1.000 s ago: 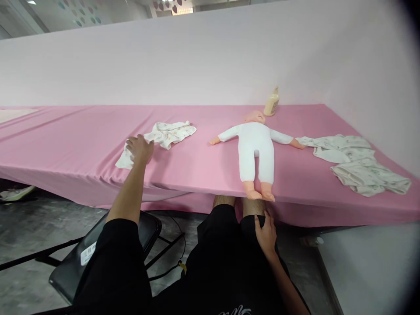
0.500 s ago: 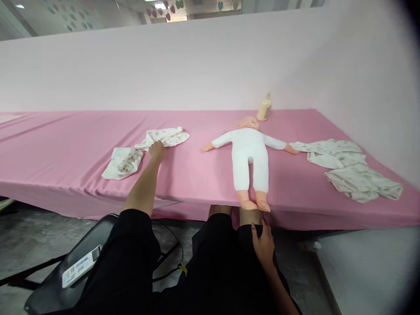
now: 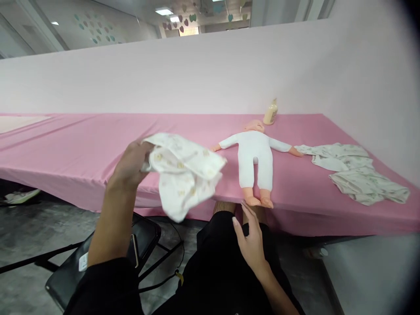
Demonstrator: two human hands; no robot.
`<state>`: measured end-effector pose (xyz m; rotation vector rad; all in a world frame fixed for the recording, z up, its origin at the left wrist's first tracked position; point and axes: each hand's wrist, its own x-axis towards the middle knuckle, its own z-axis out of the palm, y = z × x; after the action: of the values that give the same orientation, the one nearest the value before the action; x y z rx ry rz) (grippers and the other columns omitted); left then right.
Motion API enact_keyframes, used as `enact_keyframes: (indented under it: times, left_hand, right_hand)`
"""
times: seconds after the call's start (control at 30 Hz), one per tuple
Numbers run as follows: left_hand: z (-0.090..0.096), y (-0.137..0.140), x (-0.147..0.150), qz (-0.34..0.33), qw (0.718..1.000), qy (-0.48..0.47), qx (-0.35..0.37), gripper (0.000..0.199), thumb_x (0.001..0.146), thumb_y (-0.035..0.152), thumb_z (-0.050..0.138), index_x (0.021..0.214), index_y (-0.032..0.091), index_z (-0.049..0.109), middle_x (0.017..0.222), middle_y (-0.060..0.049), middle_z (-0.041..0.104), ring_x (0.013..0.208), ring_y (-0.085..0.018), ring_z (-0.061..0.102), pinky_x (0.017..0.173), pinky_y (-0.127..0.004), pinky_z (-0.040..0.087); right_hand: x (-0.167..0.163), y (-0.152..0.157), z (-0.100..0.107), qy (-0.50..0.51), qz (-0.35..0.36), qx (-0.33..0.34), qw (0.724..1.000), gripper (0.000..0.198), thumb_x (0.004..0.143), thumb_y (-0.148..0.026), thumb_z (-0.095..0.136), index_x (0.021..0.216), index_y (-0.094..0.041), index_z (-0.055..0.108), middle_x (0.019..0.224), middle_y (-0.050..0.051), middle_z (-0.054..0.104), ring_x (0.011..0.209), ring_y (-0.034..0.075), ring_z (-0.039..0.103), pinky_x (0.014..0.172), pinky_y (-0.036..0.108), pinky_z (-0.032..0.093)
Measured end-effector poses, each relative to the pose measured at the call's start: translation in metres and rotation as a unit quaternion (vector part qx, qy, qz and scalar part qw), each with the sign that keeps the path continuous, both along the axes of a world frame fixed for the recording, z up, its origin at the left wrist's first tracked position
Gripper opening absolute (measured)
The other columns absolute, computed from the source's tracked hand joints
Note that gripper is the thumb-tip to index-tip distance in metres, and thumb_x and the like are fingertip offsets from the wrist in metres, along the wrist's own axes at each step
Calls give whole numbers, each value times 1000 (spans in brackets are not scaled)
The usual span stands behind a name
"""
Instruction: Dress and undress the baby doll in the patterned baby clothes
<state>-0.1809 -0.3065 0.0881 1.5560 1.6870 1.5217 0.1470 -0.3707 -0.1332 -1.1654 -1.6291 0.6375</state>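
Note:
My left hand [image 3: 133, 162] is closed on a soft white printed cloth [image 3: 183, 170], held by its left end above the front of the table. The cloth hangs loose and is blurred by motion, so its exact kind is unclear; it may be more than one piece. Below the table edge, my right hand [image 3: 251, 238] is open over my right knee, fingers stretched out and holding nothing. Just beyond its fingertips are the feet of a baby doll [image 3: 255, 151] in a white body suit. The doll lies on its back, arms spread.
Pale printed baby clothes [image 3: 348, 168] lie on the pink-covered table [image 3: 82, 144] at the doll's right side in view. A pump bottle [image 3: 271, 113] stands behind its head, near the white wall [image 3: 197, 78]. A black folding chair [image 3: 68, 271] is at lower left.
My left hand has lifted the white printed cloth off the table toward me. The second cloth no longer shows on the table at left. My right hand has risen slightly, fingers spreading.

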Motion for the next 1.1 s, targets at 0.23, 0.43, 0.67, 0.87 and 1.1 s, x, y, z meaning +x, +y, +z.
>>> enact_keyframes:
  times: [0.23,0.43,0.67,0.87,1.1]
  left_hand:
    - [-3,-82,60,-191,945,109,-243,27,83,43,56,79,18,66,68,-1,62,55,-12,53,48,-21,38]
    - [6,-98,46,-199,913,297,-196,27,92,42,56,102,19,68,90,-2,69,78,-13,60,67,-21,43]
    - [-1,-93,39,-210,902,349,-146,30,97,43,52,95,18,68,83,-1,65,72,-11,56,65,-22,38]
    - [0,-84,36,-95,954,278,64,19,95,34,59,92,16,65,90,-4,64,84,-13,57,77,-24,43]
    - [6,-73,56,54,977,57,200,22,94,35,63,101,14,66,82,0,62,71,-5,53,63,-16,41]
  right_hand:
    - [-15,-4,74,44,188,33,981,18,91,-25,55,97,-18,70,92,5,68,85,18,61,75,30,51]
    - [23,2,113,272,190,-187,925,18,88,-30,62,76,-17,67,67,-1,58,59,12,48,55,23,39]
    - [40,11,161,370,125,-242,888,7,74,-26,64,74,-19,66,59,-3,58,51,12,51,47,22,40]
    - [50,15,169,359,29,-182,915,9,76,-23,64,68,-22,60,53,-5,54,46,11,50,41,20,39]
    - [43,22,197,365,72,-86,924,16,79,-29,74,70,-20,64,64,-4,60,58,11,56,50,21,45]
